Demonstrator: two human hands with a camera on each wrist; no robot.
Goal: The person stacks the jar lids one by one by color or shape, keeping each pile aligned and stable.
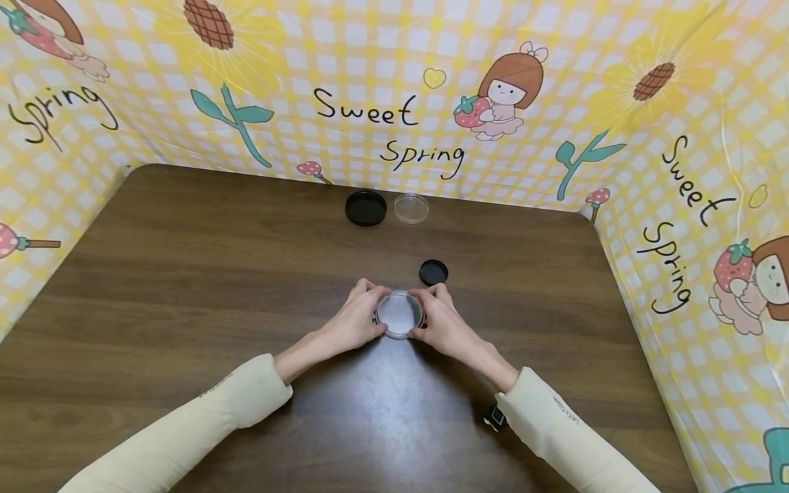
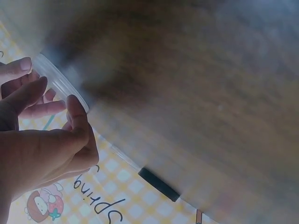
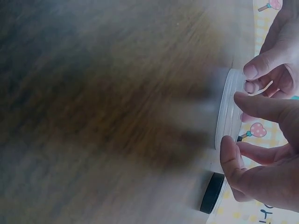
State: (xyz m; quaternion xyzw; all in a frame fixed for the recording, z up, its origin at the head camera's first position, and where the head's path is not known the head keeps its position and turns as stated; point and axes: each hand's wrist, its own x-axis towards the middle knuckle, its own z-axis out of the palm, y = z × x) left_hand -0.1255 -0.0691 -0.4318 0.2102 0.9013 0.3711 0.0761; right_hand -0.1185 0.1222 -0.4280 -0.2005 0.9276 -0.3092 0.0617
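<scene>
Room beside hands (image 1: 354, 318) (image 1: 445, 323), small lid (image 1: 434, 272) beyond

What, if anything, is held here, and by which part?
A clear round dish, by opposite sides of its rim, in the left hand and right hand.

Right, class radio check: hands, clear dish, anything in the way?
Left hand, right hand: holding opposite sides. Clear dish: flat, between them. Small black disc: just beyond right hand, apparently not blocking.

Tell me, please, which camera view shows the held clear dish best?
The head view: the held clear dish is seen from above, its round top between the left hand and right hand. Both wrist views show mainly its side, nearly edge-on.
</scene>
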